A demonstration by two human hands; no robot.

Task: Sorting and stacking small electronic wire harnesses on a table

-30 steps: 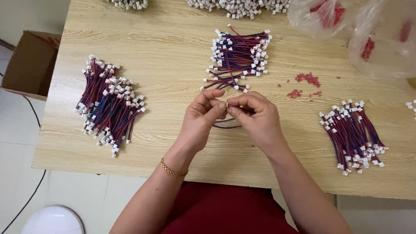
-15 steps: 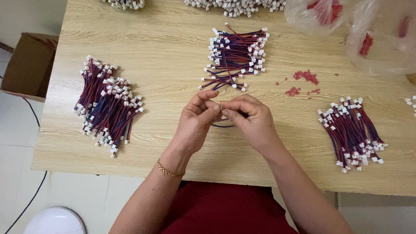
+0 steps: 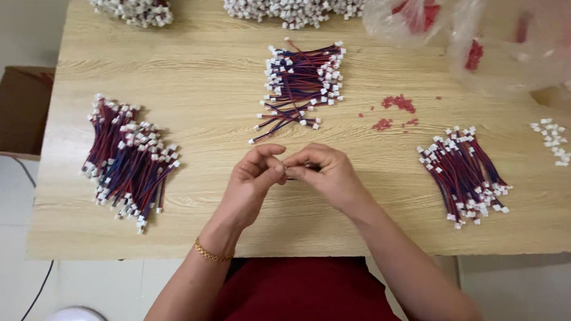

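My left hand [image 3: 253, 181] and my right hand [image 3: 326, 171] meet fingertip to fingertip over the middle of the wooden table [image 3: 224, 114]. Together they pinch a short wire piece [image 3: 287, 174], mostly hidden by the fingers. Just beyond my hands lies a pile of red and blue wires with white connectors [image 3: 301, 82]. A gold bracelet [image 3: 210, 253] sits on my left wrist.
A large wire bundle [image 3: 128, 161] lies at the left, another [image 3: 465, 174] at the right. Small red bits [image 3: 395, 110] and loose white connectors [image 3: 554, 141] lie scattered. Clear plastic bags [image 3: 492, 35] sit far right; more connector heaps [image 3: 285, 2] along the far edge. A cardboard box [image 3: 12, 110] stands left of the table.
Both hands have stayed pressed together at the table's middle, shifting slightly toward me, with small finger movements on the wire. The piles have not moved.
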